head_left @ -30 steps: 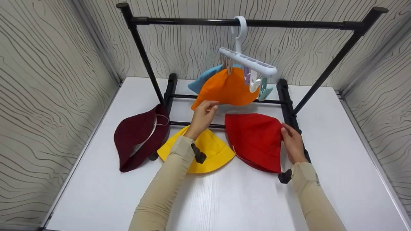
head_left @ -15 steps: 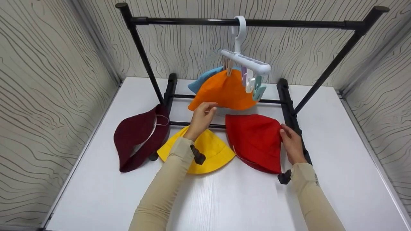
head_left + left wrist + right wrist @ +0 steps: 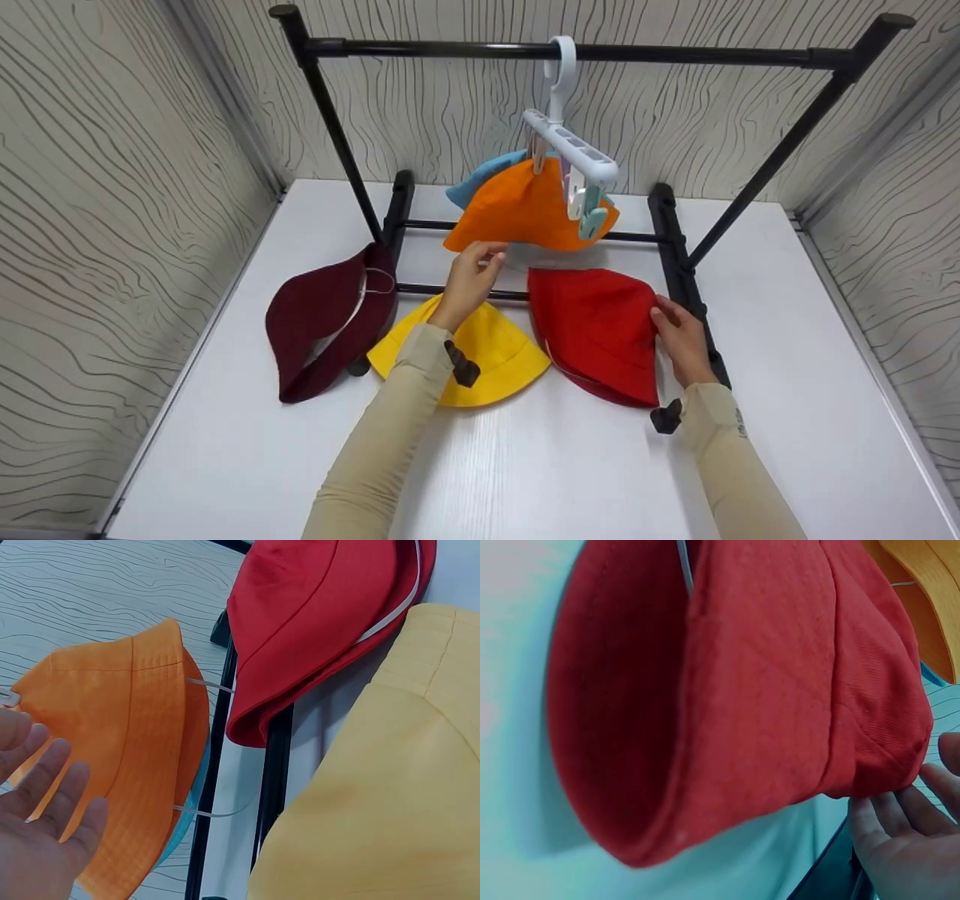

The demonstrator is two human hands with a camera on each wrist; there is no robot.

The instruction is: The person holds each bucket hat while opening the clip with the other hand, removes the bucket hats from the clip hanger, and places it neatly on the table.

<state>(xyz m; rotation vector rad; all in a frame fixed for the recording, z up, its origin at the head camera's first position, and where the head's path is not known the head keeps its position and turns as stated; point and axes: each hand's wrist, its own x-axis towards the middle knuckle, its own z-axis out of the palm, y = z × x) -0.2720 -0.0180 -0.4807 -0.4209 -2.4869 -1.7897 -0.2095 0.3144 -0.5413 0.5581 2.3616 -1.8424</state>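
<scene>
In the head view, my left hand (image 3: 470, 279) is raised beside the lower brim of an orange bucket hat (image 3: 517, 210). Its fingers are loosely bent and hold nothing; the left wrist view shows them spread in front of the hat (image 3: 105, 720). My right hand (image 3: 681, 337) is at the right end of a red bucket hat (image 3: 596, 330) on the table. The right wrist view has those fingertips against the underside of the red crown (image 3: 877, 735), with the thumb apart from the cloth. The orange hat and a blue hat (image 3: 480, 178) hang from a white clip hanger (image 3: 574, 146).
A yellow hat (image 3: 495, 356) lies below my left forearm, and a maroon hat (image 3: 322, 315) lies on the left. The black rack (image 3: 675, 54) stands over the white table (image 3: 480, 480). Unused clips, including a green one (image 3: 592, 214), dangle at the hanger's near end.
The hanger has swivelled, its near end going left, and the orange hat has swung slightly with it. My right hand has slid a little down along the red hat's edge; my left has barely moved.
</scene>
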